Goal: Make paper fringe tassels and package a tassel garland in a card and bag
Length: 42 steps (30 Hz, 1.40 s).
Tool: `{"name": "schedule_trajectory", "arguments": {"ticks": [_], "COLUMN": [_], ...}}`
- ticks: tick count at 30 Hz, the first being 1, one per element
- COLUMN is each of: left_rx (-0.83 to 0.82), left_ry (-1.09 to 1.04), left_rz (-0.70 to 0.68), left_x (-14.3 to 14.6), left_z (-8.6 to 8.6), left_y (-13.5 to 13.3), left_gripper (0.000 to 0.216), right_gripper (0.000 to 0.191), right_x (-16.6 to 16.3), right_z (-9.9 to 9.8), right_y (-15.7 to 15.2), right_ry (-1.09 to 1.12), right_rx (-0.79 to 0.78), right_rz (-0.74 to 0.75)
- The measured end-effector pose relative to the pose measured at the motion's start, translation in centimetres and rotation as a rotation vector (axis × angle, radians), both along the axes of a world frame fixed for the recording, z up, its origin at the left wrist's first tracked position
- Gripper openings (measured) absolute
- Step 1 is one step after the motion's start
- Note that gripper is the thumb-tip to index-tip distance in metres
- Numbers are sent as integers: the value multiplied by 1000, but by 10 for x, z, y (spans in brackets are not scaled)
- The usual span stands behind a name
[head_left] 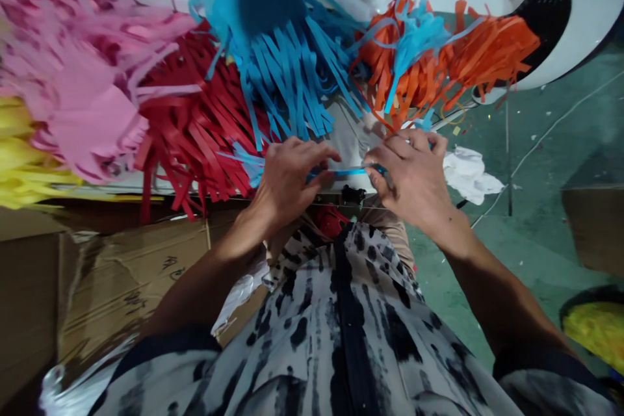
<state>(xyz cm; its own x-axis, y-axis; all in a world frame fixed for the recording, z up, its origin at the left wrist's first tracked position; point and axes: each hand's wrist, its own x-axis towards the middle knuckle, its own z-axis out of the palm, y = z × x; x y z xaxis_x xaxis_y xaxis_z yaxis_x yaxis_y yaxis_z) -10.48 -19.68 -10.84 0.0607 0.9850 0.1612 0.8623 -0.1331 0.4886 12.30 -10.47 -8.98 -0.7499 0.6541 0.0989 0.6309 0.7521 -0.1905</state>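
Observation:
A thin, rolled middle of a blue paper tassel (349, 172) stretches between my two hands, close to the table's front edge. My left hand (295, 172) is closed around its left part, with thumb and fingers near each other. Loose blue fringe sticks out to the left of that hand. My right hand (413, 169) pinches the other end between thumb and fingers. Part of the strip is hidden inside both hands. Just beyond my hands lies a pile of cut blue paper fringe (292, 78), with orange paper tassels (414, 71) to its right.
Red fringe (195, 123), pink fringe (92, 91) and yellow paper (29, 156) lie along the table on the left. A white machine (589, 19) stands at the back right. Cardboard boxes (136, 273) are below on the left. Crumpled white paper (470, 175) lies on the right.

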Motion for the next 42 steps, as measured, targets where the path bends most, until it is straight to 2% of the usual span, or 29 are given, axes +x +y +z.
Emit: {"name": "schedule_trajectory", "arguments": {"ticks": [4,7,10,12,16,20,24,29,33,35,37,39,42], "left_rx": [141,202,213,238,372,408,432,452,505,493,397,187,-215], "left_ry": [110,252,297,294,304,272,211,7,-6,-94,-326,-673,-1171], "left_rz": [-64,-99,-148,-158,-109,-55,-41,60,47,52,104,206,296], "left_x": [6,15,25,30,33,36,42,46,47,50,52,52,47], "left_z": [-4,4,10,5,-17,-26,-11,13,24,30,38,46,52], "left_y": [-14,-25,-35,-44,-60,-71,-76,-79,-77,-77,-75,-74,-70], "left_gripper": [32,36,33,32,26,19,18,26,28,24,14,9,25], "right_gripper": [32,33,34,33,31,29,25,20,18,20,24,30,38], "right_x": [8,10,12,13,16,17,16,11,7,7,8,10,12], "right_z": [-6,-3,4,8,7,-1,-2,8,19,25,31,35,39], "right_y": [-4,-10,-20,-30,-49,-59,-58,-50,-46,-45,-45,-45,-47], "right_ry": [21,7,8,27,45,70,215,272,329,362,395,439,496], "right_rx": [-24,3,51,64,101,286,431,463,536,583,607,594,472], "right_rz": [40,68,90,86,81,194,295,377,413,426,436,432,379]}}
